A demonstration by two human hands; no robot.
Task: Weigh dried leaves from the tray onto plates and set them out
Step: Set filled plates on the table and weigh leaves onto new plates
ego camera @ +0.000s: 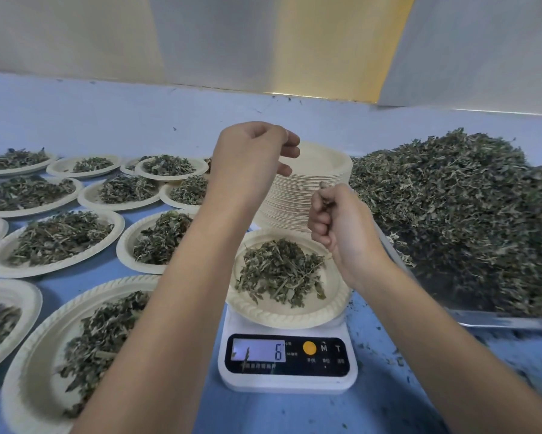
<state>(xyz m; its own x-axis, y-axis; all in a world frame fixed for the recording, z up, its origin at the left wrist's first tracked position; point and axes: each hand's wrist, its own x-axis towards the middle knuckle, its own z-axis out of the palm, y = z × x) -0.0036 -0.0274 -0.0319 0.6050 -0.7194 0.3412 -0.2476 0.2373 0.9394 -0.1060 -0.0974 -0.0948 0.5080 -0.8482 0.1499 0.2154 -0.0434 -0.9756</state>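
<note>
A cream paper plate (282,314) with a small heap of dried leaves (279,270) sits on a white digital scale (286,358) whose display reads 6. My right hand (335,227) hovers over the plate's right rim, fingers curled round a pinch of leaves that pokes out at the top. My left hand (254,151) is raised beside the tall stack of empty plates (307,189), fingers loosely curled at its top edge; whether it holds a plate is not clear. A metal tray (498,321) on the right carries a big pile of dried leaves (451,208).
Several filled plates (60,239) cover the blue table (263,411) to the left, the nearest one (44,355) under my left forearm. A pale wall (200,42) runs along the back. Leaf crumbs lie on the table near the tray's front edge.
</note>
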